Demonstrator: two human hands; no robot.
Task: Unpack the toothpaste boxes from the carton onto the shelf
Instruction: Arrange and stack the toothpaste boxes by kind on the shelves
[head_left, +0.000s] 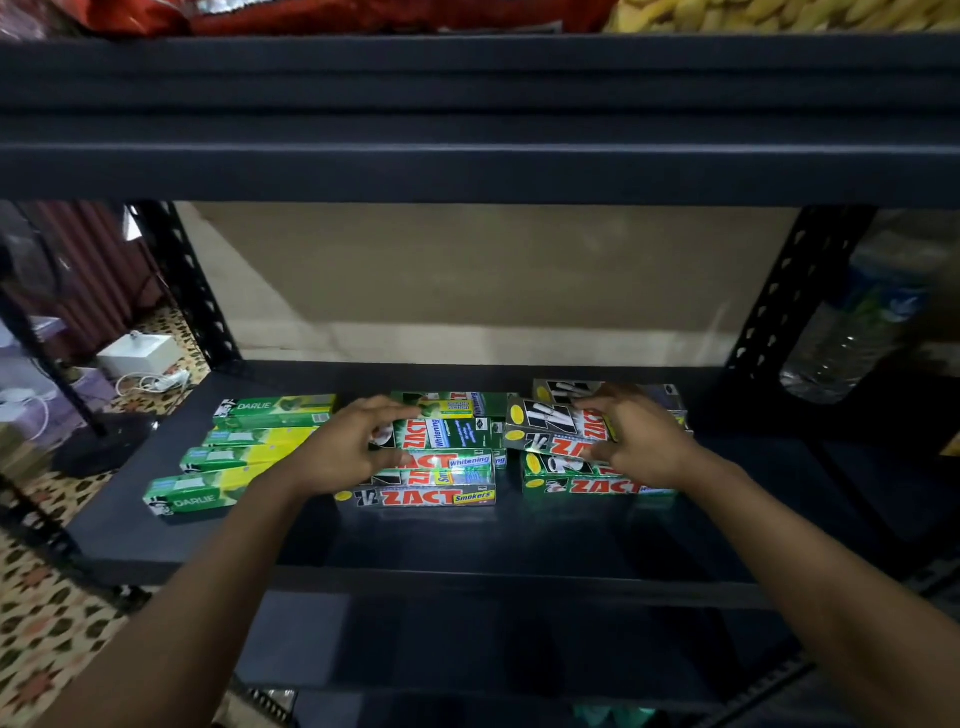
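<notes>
- Toothpaste boxes (441, 499): green and silver, red ZACT lettering, lying flat in two stacks mid-shelf (467, 540); Darlie boxes (249, 457) lying toward its left edge.
- Left hand (353, 452) is gripping the left stack's end.
- Right hand (641, 441) is pinching the right stack's tilted top box.

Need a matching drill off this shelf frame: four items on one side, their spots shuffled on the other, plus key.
Things
1. Darlie boxes
2. Zact Smokers box
3. tilted Zact box
4. water bottle

Places
A. beyond the right upright
B. front of the middle stack, nearest the front edge of the shelf
C. in a row on the left part of the shelf
D. gripped by the right hand, on top of the right stack

Pairs: 1-C, 2-B, 3-D, 4-A
</notes>
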